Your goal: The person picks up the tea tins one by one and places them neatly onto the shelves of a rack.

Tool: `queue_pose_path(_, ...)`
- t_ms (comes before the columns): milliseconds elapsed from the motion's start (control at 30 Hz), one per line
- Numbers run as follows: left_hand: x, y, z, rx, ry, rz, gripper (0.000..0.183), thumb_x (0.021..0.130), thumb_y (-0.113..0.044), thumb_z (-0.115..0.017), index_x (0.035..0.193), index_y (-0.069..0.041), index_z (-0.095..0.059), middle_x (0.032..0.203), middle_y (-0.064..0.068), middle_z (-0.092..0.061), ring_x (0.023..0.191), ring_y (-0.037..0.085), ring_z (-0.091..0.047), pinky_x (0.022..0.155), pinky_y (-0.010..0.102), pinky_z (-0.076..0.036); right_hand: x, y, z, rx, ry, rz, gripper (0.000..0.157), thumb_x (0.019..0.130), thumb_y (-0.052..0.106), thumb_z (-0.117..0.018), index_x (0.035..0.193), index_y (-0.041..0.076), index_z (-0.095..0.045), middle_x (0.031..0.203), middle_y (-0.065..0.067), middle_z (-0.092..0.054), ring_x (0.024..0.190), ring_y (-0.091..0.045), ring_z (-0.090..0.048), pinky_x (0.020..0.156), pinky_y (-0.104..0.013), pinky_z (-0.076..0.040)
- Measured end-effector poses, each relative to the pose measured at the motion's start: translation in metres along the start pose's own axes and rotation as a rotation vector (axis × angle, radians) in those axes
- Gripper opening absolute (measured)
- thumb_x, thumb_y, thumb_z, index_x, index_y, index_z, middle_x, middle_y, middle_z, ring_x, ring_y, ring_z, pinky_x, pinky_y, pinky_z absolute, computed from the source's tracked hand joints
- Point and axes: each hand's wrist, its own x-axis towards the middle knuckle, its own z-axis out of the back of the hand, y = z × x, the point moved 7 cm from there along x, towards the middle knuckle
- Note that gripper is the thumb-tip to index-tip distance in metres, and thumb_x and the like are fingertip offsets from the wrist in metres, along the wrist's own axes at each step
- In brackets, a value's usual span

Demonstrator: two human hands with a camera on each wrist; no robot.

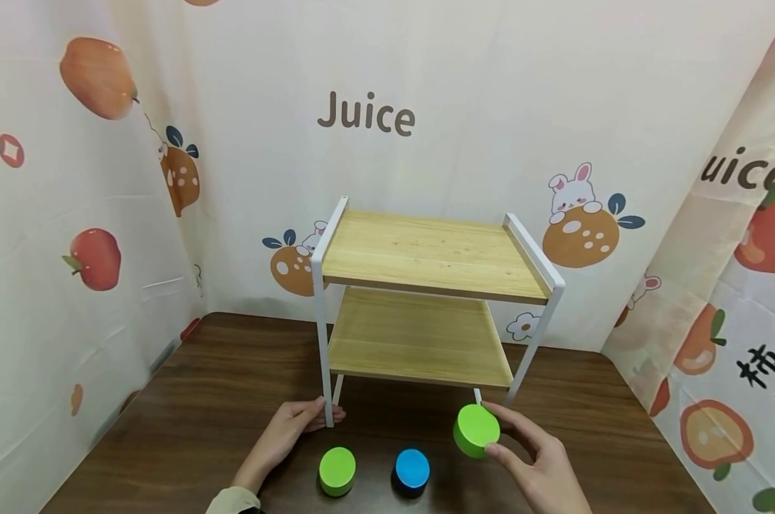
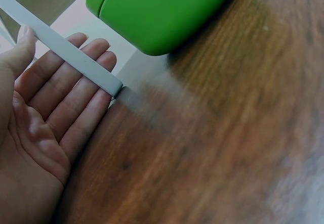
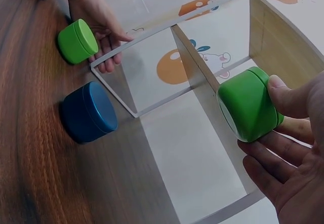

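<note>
A two-tier shelf [image 1: 439,250] with wooden boards and a white frame stands on the table. At its front left leg [image 2: 71,52], my left hand [image 1: 297,421] has the thumb against the leg and fingers passing behind it, palm upward. My right hand [image 1: 535,457] pinches a round green tin [image 3: 243,105] between thumb and fingers, raised in front of the shelf's right side. Another green tin [image 1: 337,471] and a blue tin [image 1: 412,471] sit on the table before the shelf. In the left wrist view, a green tin [image 2: 162,11] appears close beyond the fingertips.
The dark wooden table [image 1: 188,428] reaches back to a fruit-printed curtain [image 1: 458,107], which also hangs along both sides. Below the upper board [image 1: 426,257] lies a lower board [image 1: 419,335], with the leg frame at either end.
</note>
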Motion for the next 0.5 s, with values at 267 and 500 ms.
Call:
queue_pose_path(267, -0.0001, -0.0001, -0.0005, 0.001, 0.008, -0.004, 0.054, 0.104, -0.040, -0.042, 0.119, 0.007, -0.065, 0.117, 0.020, -0.068, 0.113, 0.023, -0.065, 0.094, 0.026, -0.052, -0.0006, 0.0008, -0.0007, 0.004, 0.004, -0.009, 0.045, 0.086, 0.015, -0.074, 0.129, 0.018, -0.061, 0.119, 0.001, -0.067, 0.101, -0.004, -0.063, 0.086, -0.015, -0.051)
queue_pose_path(500, -0.0001, 0.0000, -0.0001, 0.005, 0.012, -0.005, 0.055, 0.104, -0.040, -0.041, 0.119, 0.006, -0.065, 0.117, 0.020, -0.068, 0.113, 0.022, -0.065, 0.094, 0.026, -0.052, -0.0004, -0.0011, -0.0010, 0.022, 0.010, -0.088, 0.043, 0.086, 0.021, -0.074, 0.128, 0.022, -0.062, 0.124, 0.002, -0.065, 0.103, -0.004, -0.062, 0.087, -0.018, -0.051)
